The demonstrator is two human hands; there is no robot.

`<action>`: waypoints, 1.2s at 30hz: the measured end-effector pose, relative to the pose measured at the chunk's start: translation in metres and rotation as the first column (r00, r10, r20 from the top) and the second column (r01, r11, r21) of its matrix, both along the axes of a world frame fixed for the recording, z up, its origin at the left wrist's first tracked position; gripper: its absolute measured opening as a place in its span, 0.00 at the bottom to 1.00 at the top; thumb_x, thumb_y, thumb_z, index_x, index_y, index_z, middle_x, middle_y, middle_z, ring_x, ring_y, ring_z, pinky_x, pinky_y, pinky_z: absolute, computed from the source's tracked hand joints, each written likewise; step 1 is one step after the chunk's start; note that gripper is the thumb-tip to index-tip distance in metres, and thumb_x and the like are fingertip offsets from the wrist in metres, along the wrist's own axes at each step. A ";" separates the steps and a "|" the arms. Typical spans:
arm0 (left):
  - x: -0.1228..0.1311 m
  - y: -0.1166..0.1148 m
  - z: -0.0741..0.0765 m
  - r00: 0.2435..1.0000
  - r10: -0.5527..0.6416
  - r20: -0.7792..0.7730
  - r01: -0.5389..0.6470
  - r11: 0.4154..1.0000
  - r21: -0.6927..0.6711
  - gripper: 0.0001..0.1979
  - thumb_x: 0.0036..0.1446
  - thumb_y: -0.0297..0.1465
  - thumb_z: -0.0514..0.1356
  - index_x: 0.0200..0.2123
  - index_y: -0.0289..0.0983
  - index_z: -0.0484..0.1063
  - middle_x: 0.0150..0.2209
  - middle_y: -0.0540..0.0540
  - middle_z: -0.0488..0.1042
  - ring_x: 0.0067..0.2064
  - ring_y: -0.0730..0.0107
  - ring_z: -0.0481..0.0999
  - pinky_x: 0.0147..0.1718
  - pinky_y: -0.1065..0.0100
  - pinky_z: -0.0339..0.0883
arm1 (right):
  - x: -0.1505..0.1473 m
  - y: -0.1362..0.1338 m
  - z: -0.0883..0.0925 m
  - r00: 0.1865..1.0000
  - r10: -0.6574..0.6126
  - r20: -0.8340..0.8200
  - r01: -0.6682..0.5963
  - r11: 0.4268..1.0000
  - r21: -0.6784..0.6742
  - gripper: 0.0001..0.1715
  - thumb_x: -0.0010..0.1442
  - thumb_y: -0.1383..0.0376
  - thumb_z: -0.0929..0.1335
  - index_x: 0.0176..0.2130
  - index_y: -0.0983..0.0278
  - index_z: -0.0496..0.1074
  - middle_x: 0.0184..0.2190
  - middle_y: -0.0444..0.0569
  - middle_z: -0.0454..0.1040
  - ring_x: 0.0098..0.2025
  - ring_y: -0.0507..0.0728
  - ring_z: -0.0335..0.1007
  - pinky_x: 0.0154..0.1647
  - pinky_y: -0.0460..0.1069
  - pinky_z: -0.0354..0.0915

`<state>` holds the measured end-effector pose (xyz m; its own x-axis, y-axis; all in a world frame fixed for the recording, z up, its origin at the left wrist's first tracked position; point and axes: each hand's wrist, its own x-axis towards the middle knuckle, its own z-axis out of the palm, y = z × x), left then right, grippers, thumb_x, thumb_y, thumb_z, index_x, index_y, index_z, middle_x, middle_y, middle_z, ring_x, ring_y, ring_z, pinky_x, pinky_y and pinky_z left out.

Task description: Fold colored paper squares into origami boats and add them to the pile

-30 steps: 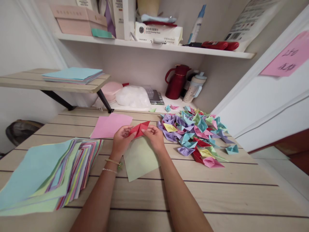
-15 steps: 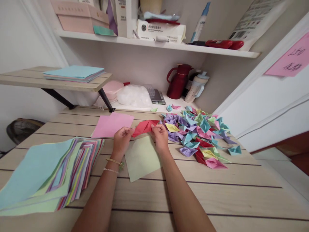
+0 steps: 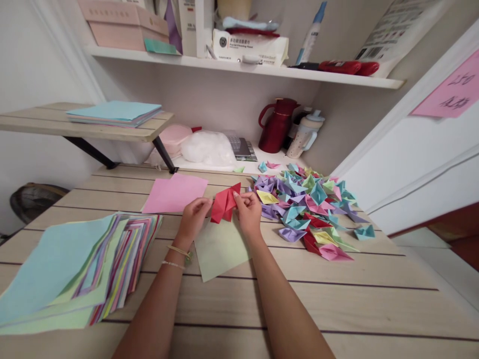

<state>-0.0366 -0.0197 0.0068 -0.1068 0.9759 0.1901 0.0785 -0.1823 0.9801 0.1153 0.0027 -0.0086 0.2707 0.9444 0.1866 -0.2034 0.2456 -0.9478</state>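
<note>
A red piece of folded paper (image 3: 223, 204), creased and partly opened out, is held above the table between my two hands. My right hand (image 3: 248, 213) pinches its right side between thumb and fingers. At its left edge, my left hand (image 3: 194, 218) has thumb and fingertips pinched together on the paper; the exact hold is partly hidden. Beneath the red paper lies a pale green square sheet (image 3: 220, 249). A pink sheet (image 3: 174, 193) rests beyond my left hand. To the right of my right hand spreads a heap of small folded paper boats (image 3: 305, 199) in many colours.
A fanned stack of coloured paper (image 3: 63, 264) covers the table's left front. Behind it, a small raised shelf (image 3: 22, 117) carries more paper sheets (image 3: 116, 112). A red jug (image 3: 276, 127) and a pale bottle (image 3: 305, 134) stand at the back, under a white shelf (image 3: 179, 61).
The red paper has turned from a long, flat shape to a more upright, folded one. My left hand has shifted slightly to the right and down; my right hand has barely moved.
</note>
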 end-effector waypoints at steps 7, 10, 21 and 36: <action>0.002 -0.004 0.002 0.995 -0.097 -0.012 0.097 0.994 -0.042 0.15 0.43 0.40 0.67 0.21 0.35 0.70 0.22 0.52 0.68 0.25 0.75 0.65 0.25 0.74 0.58 | 0.000 -0.002 0.000 0.986 -0.051 0.156 0.048 0.999 0.022 0.18 0.50 0.53 0.71 0.29 0.64 0.66 0.15 0.34 0.57 0.17 0.46 0.49 0.18 0.43 0.49; 0.000 -0.002 0.003 0.999 -0.031 0.044 0.033 0.999 -0.040 0.16 0.45 0.41 0.66 0.21 0.34 0.69 0.21 0.53 0.67 0.25 0.76 0.63 0.26 0.74 0.56 | 0.002 0.000 -0.001 0.994 -0.045 0.099 0.046 0.999 -0.009 0.20 0.49 0.51 0.72 0.29 0.63 0.66 0.14 0.34 0.55 0.16 0.46 0.47 0.17 0.43 0.48; -0.010 0.000 0.000 0.982 -0.149 0.117 0.161 0.981 -0.104 0.12 0.46 0.38 0.66 0.31 0.36 0.76 0.22 0.53 0.68 0.25 0.75 0.64 0.27 0.74 0.57 | 0.001 -0.004 0.002 0.944 0.312 -0.109 -0.320 0.945 -0.067 0.35 0.44 0.57 0.76 0.48 0.59 0.62 0.27 0.43 0.78 0.27 0.53 0.73 0.29 0.47 0.69; -0.020 0.000 0.009 0.904 0.033 0.426 0.032 0.989 -0.144 0.12 0.39 0.30 0.65 0.32 0.34 0.77 0.30 0.49 0.78 0.32 0.69 0.73 0.31 0.73 0.64 | 0.015 -0.001 0.000 0.957 0.263 -0.126 -0.273 0.959 -0.075 0.17 0.47 0.56 0.75 0.32 0.63 0.71 0.19 0.40 0.74 0.19 0.50 0.67 0.20 0.44 0.63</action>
<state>-0.0562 -0.0195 0.0153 -0.1464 0.9891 -0.0161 -0.3525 -0.0370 0.9351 0.1301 0.0019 -0.0085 0.0197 0.9966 0.0801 -0.3572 0.0818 -0.9304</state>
